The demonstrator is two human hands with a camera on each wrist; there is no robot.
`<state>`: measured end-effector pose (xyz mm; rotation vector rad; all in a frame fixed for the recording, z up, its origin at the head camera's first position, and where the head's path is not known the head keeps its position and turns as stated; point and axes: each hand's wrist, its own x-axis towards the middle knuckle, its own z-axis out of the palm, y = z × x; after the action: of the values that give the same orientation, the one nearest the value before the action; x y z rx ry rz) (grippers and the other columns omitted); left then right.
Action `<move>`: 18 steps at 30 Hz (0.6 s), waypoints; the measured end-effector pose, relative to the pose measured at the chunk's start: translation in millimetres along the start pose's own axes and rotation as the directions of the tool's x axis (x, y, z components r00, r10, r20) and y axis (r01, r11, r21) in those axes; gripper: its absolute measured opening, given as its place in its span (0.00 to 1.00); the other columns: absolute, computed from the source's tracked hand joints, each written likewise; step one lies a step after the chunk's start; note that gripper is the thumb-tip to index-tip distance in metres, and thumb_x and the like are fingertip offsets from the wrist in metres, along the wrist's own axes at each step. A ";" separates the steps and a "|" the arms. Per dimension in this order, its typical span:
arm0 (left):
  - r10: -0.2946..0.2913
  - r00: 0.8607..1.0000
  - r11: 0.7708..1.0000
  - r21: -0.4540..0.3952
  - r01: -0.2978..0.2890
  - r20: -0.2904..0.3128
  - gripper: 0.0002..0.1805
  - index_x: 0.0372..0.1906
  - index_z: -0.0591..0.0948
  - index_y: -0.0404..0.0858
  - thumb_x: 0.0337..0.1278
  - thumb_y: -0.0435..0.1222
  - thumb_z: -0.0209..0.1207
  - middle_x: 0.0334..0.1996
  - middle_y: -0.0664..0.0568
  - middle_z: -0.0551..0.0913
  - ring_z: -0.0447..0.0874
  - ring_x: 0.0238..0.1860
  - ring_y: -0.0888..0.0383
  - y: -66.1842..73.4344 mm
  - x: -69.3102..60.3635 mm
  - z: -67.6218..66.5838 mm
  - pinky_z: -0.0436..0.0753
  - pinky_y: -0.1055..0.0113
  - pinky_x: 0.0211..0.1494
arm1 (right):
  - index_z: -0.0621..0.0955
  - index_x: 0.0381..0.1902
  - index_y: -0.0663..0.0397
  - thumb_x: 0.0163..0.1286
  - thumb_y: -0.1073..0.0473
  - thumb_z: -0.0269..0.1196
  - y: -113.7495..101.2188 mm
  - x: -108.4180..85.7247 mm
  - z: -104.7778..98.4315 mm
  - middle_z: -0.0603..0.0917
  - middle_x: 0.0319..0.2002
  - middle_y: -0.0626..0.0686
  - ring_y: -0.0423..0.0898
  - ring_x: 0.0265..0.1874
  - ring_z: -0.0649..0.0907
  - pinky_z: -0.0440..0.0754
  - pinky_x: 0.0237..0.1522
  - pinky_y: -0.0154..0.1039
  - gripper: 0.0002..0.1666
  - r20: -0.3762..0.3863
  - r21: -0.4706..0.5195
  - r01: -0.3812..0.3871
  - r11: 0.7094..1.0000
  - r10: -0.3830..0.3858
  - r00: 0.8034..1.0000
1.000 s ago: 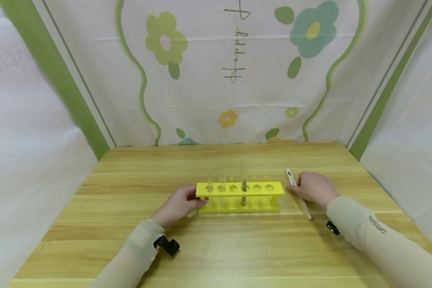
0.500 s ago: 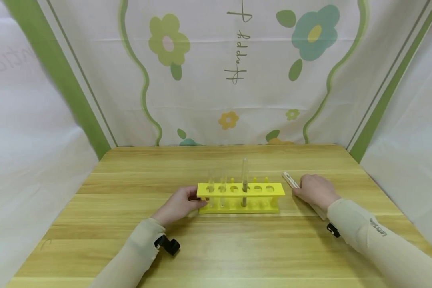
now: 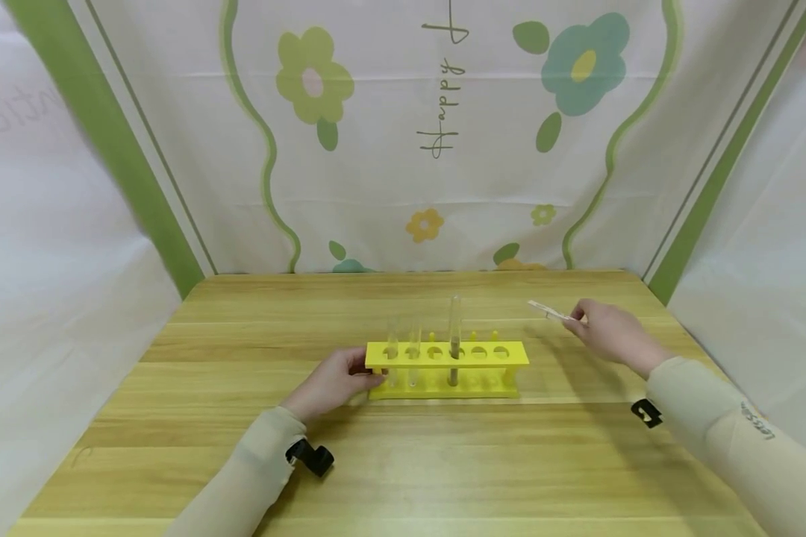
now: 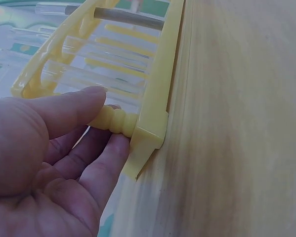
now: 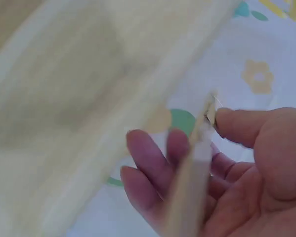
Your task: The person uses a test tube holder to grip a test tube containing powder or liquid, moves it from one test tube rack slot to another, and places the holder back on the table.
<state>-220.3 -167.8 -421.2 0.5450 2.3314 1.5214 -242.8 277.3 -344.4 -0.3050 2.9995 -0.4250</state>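
Note:
A yellow test tube rack (image 3: 446, 355) stands on the table, with two clear tubes at its left and a taller tube (image 3: 455, 328) with dark contents near its middle. My left hand (image 3: 332, 384) grips the rack's left end; in the left wrist view, thumb and fingers (image 4: 68, 111) pinch its ridged yellow post (image 4: 117, 120). Right of the rack, my right hand (image 3: 614, 333) holds a wooden clamp (image 3: 548, 309) above the table. The right wrist view shows the clamp (image 5: 190, 182), blurred, between the thumb and fingers.
The wooden table (image 3: 403, 462) ends at the back against a white cloth (image 3: 376, 171) printed with flowers and lettering. More white cloth hangs at both sides. Short yellow pegs (image 3: 495, 335) rise along the rack's back.
My right hand has lifted the clamp off the table and moved up and right, turning it so its tip points left. The left hand and rack have stayed in place.

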 end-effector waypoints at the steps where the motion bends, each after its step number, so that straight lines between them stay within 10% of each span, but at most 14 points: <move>1: -0.001 1.000 1.000 -0.003 0.001 -0.002 0.15 0.56 0.82 0.46 0.65 0.37 0.63 0.49 0.54 0.84 0.81 0.50 0.56 0.2 0.0 0.1 0.81 0.65 0.48 | 0.73 0.49 0.68 0.79 0.53 0.52 -0.8 -0.6 -3.1 0.73 0.20 0.51 0.46 0.17 0.69 0.68 0.20 0.41 0.19 0.002 0.011 0.006 1.000 -0.006 1.000; 8: 0.004 1.000 1.000 -0.005 -0.004 -0.010 0.15 0.55 0.82 0.44 0.65 0.35 0.63 0.49 0.53 0.84 0.81 0.50 0.56 0.3 -0.1 1.3 0.81 0.64 0.48 | 0.75 0.48 0.68 0.81 0.57 0.50 -8.6 -7.7 -27.4 0.70 0.21 0.50 0.45 0.18 0.67 0.65 0.22 0.41 0.16 -0.071 0.025 0.118 0.993 -0.116 0.991; 18: -0.005 1.000 1.000 -0.005 0.005 -0.012 0.15 0.56 0.82 0.44 0.65 0.35 0.63 0.49 0.53 0.84 0.81 0.51 0.55 0.6 -0.6 1.2 0.81 0.64 0.48 | 0.80 0.46 0.63 0.78 0.58 0.54 -38.0 -24.8 -57.0 0.80 0.27 0.49 0.46 0.24 0.75 0.73 0.30 0.47 0.12 -0.275 -0.090 0.244 0.966 -0.259 0.926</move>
<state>-219.1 -166.8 -421.1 0.5295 2.3357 1.5321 -218.7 261.8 -277.4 -0.6976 3.2679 -0.4437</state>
